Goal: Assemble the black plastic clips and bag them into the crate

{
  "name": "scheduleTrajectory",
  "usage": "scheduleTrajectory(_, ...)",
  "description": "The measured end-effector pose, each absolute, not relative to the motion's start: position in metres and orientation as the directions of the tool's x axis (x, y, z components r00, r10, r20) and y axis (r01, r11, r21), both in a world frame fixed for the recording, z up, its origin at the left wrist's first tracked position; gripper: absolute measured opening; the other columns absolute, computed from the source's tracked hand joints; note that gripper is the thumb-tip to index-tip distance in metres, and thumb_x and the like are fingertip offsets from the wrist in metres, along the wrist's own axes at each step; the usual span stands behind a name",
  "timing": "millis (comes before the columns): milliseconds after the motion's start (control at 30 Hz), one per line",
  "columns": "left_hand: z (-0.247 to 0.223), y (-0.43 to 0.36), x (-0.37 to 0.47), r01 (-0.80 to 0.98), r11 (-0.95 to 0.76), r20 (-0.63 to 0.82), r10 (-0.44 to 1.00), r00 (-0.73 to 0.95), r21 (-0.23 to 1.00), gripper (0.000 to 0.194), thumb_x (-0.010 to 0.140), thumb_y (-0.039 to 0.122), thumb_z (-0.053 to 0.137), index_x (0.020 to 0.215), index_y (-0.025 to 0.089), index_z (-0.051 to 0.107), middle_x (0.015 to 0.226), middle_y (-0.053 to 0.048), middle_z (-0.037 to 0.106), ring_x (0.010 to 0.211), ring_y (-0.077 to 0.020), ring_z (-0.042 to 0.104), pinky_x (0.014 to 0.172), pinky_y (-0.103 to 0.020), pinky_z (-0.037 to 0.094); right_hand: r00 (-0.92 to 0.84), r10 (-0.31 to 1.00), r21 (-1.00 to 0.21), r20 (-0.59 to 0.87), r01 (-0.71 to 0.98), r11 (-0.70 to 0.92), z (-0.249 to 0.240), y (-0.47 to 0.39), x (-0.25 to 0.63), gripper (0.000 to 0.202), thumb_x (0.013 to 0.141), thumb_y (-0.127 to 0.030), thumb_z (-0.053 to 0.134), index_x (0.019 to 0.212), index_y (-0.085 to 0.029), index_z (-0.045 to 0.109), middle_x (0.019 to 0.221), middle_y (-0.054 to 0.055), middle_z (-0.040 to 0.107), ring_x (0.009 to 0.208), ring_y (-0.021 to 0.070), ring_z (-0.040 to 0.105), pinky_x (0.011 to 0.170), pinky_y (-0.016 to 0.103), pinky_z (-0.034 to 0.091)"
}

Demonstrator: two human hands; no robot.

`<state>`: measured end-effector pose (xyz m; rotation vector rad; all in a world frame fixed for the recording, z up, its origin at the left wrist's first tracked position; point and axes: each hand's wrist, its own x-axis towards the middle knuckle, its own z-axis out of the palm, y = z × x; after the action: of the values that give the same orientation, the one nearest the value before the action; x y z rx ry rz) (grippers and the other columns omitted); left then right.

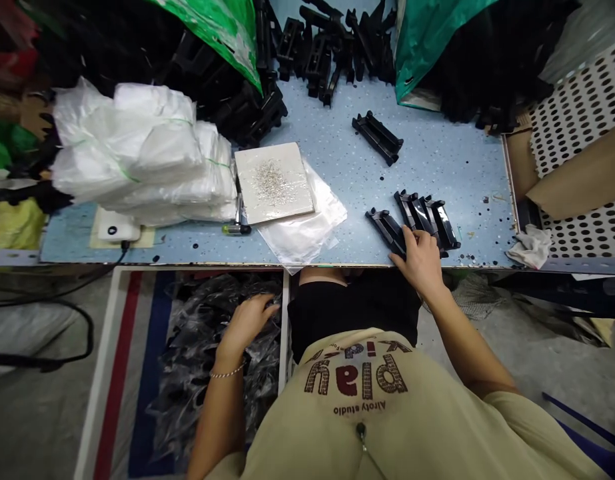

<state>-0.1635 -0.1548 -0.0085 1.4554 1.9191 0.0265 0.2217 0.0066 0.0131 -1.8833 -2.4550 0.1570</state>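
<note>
My right hand [421,261] is at the front edge of the table, its thumb and fingers closed on the near end of a black plastic part [386,227]. Just beyond its fingertips lie two similar black parts, side by side: one black part [412,208] and another black part [443,223]. My left hand [248,321] hangs over a bin [286,333] below the table edge, thumb apart and nothing visible in it. Under it are several black parts in clear plastic bags [197,373]. A single black part [378,138] lies farther back on the table.
A pale square board [274,183] with small glittering bits rests on clear bags [307,233]. Stacked clear bags [152,147] stand left of it, by a white device [118,225]. Green sacks [227,33] and loose black parts [332,47] fill the back. A perforated panel [582,100] stands right.
</note>
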Motion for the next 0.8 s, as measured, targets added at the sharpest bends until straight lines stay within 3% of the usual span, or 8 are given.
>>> scheduleTrajectory(100, -0.010, -0.111, -0.126, 0.759, 0.113, -0.085, 0.994, -0.075, 0.642, 0.026, 0.100, 0.034, 0.053, 0.105, 0.019, 0.074, 0.104, -0.010, 0.077, 0.096, -0.0245, 0.073, 0.093, -0.036, 0.057, -0.258, 0.964, -0.208, -0.069, 0.948, 0.240, 0.013, 0.011, 0.223, 0.061, 0.092, -0.042, 0.059, 0.140, -0.004, 0.054, 0.116, 0.025, 0.061, 0.110, 0.0394, 0.053, 0.096, 0.055, 0.045)
scheduleTrajectory(167, -0.009, -0.076, -0.113, 0.803, -0.040, 0.138, 0.989, -0.053, 0.595, 0.022, 0.097, 0.036, 0.060, 0.102, 0.018, 0.072, 0.108, -0.014, 0.073, 0.104, -0.0279, 0.068, 0.098, -0.042, 0.053, -0.230, 0.966, -0.391, -0.120, 0.905, 0.167, 0.014, 0.016, 0.223, 0.057, 0.088, -0.047, 0.064, 0.130, -0.008, 0.063, 0.114, 0.021, 0.064, 0.111, 0.0387, 0.055, 0.098, 0.055, 0.046)
scheduleTrajectory(267, -0.012, -0.028, -0.119, 0.812, -0.099, 0.120, 0.992, 0.035, 0.575, 0.014, 0.093, 0.028, 0.064, 0.084, 0.017, 0.068, 0.096, -0.014, 0.070, 0.097, -0.0287, 0.064, 0.092, -0.044, 0.052, -0.223, 0.946, -0.781, -0.235, 0.623, -0.047, 0.019, 0.016, 0.217, 0.056, 0.077, -0.055, 0.075, 0.118, -0.018, 0.068, 0.111, 0.012, 0.068, 0.107, 0.0321, 0.061, 0.095, 0.047, 0.050)
scheduleTrajectory(333, -0.013, -0.008, -0.130, 0.707, -0.034, 0.018, 0.999, 0.029, 0.706, 0.020, 0.094, 0.027, 0.059, 0.077, 0.018, 0.064, 0.082, -0.008, 0.066, 0.084, -0.0236, 0.062, 0.082, -0.038, 0.051, -0.294, 0.894, -0.921, -0.338, 0.299, -0.249, 0.024, 0.009, 0.206, 0.052, 0.073, -0.053, 0.080, 0.112, -0.020, 0.070, 0.103, 0.007, 0.070, 0.098, 0.0263, 0.065, 0.089, 0.041, 0.053)
scheduleTrajectory(433, -0.010, 0.003, -0.139, 0.362, 0.144, -0.144, 0.989, -0.027, 0.921, 0.026, 0.093, 0.037, 0.059, 0.076, 0.018, 0.063, 0.067, 0.000, 0.058, 0.063, -0.0152, 0.053, 0.063, -0.028, 0.045, -0.499, 0.751, -0.840, -0.433, -0.080, -0.537, 0.027, -0.003, 0.175, 0.049, 0.068, -0.052, 0.084, 0.103, -0.020, 0.071, 0.091, 0.004, 0.071, 0.081, 0.0210, 0.067, 0.076, 0.034, 0.056)
scheduleTrajectory(533, -0.004, 0.002, -0.131, 0.145, 0.209, -0.206, 0.978, -0.040, 0.967, 0.026, 0.082, 0.041, 0.071, 0.075, 0.016, 0.065, 0.066, 0.001, 0.059, 0.061, -0.0122, 0.050, 0.061, -0.026, 0.042, -0.637, 0.652, -0.709, -0.411, -0.226, -0.668, 0.024, -0.005, 0.131, 0.052, 0.064, -0.054, 0.088, 0.097, -0.018, 0.070, 0.085, 0.003, 0.072, 0.073, 0.0180, 0.067, 0.071, 0.031, 0.057)
scheduleTrajectory(633, -0.004, -0.001, -0.124, 0.180, 0.143, -0.136, 0.989, -0.051, 0.973, 0.021, 0.076, 0.035, 0.076, 0.071, 0.017, 0.067, 0.076, -0.002, 0.064, 0.073, -0.0147, 0.058, 0.072, -0.029, 0.048, -0.658, 0.650, -0.676, -0.380, -0.283, -0.681, 0.016, 0.005, 0.093, 0.047, 0.066, -0.049, 0.090, 0.095, -0.018, 0.070, 0.083, 0.002, 0.072, 0.073, 0.0159, 0.067, 0.073, 0.029, 0.058)
scheduleTrajectory(800, -0.004, -0.006, -0.138, 0.358, 0.032, 0.018, 0.990, -0.137, 0.933, 0.020, 0.086, 0.029, 0.065, 0.071, 0.017, 0.068, 0.094, -0.006, 0.068, 0.093, -0.0183, 0.064, 0.092, -0.035, 0.052, -0.561, 0.692, -0.638, -0.455, -0.337, -0.693, 0.002, 0.015, 0.087, 0.044, 0.061, -0.048, 0.094, 0.079, -0.017, 0.069, 0.073, 0.000, 0.069, 0.067, 0.0138, 0.064, 0.069, 0.028, 0.059)
